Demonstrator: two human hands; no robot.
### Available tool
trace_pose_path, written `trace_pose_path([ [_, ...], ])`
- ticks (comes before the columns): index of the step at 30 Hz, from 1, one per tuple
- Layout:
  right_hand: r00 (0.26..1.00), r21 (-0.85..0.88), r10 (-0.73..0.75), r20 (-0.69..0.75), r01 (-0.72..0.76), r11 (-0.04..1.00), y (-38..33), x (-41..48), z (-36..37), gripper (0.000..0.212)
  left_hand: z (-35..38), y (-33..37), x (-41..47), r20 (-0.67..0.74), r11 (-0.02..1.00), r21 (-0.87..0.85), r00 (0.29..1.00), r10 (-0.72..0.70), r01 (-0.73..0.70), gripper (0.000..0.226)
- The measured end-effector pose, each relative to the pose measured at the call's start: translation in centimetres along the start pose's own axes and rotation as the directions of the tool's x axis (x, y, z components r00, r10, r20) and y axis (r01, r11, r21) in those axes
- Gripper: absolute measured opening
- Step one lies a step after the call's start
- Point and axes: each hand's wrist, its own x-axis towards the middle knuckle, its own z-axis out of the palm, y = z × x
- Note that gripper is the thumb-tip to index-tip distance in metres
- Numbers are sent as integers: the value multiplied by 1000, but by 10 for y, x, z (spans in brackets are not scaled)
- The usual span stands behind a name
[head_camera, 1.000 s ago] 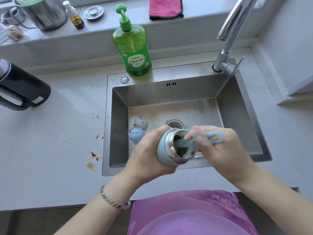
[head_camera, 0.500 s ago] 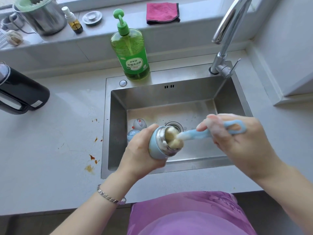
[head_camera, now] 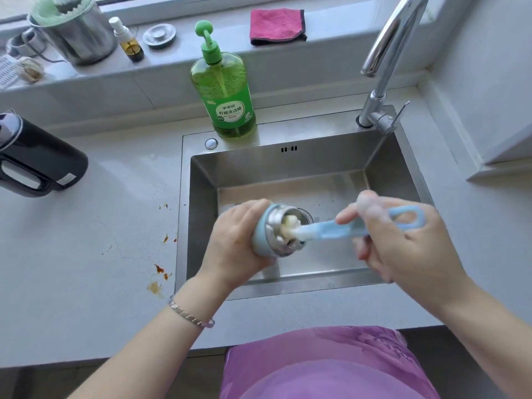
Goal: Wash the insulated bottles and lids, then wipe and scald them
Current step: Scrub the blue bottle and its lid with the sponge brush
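My left hand [head_camera: 234, 243] grips a pale blue insulated bottle [head_camera: 263, 233] with a steel rim, tilted on its side over the steel sink [head_camera: 288, 159], mouth toward the right. My right hand [head_camera: 403, 240] holds the light blue handle of a bottle brush [head_camera: 331, 227]. Its foamy sponge head sits in the bottle's mouth. The lids that lay on the sink floor are hidden behind my left hand.
A green dish soap pump bottle [head_camera: 226, 90] stands on the sink's back rim. The tap [head_camera: 385, 61] rises at the back right. A black kettle [head_camera: 34, 162] lies left on the counter. A pink cloth [head_camera: 276, 25], a steel pot [head_camera: 74, 33] and a small spray bottle [head_camera: 128, 40] sit on the sill.
My right hand has drawn the brush out to the right, so more handle shows and the sponge head is at the bottle's mouth. The bottle's mouth has turned more to the right.
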Motion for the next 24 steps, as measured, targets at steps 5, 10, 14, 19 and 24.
trace_pose_path([
  [5, 988, -68, 69, 138, -60, 996, 18, -5, 11, 32, 5, 14, 0, -52, 994, -60, 995, 83, -86, 70],
  [10, 995, -24, 57, 77, -55, 998, -4, 2, -11, 37, 2, -1, -7, -11, 973, -166, 987, -161, 157, 64],
  [14, 976, -152, 57, 211, -25, 988, 5, -2, -3, 33, 3, 4, -8, -10, 997, -62, 999, -36, 36, 63],
  [19, 981, -196, -131, 141, 157, 968, -7, 0, -23, 31, -6, -4, -13, 37, 961, -167, 975, -220, 223, 66],
  [24, 966, -230, -161, 201, 206, 951, 0, -7, -15, 31, -4, -6, -20, 83, 959, -135, 967, -241, 251, 72],
])
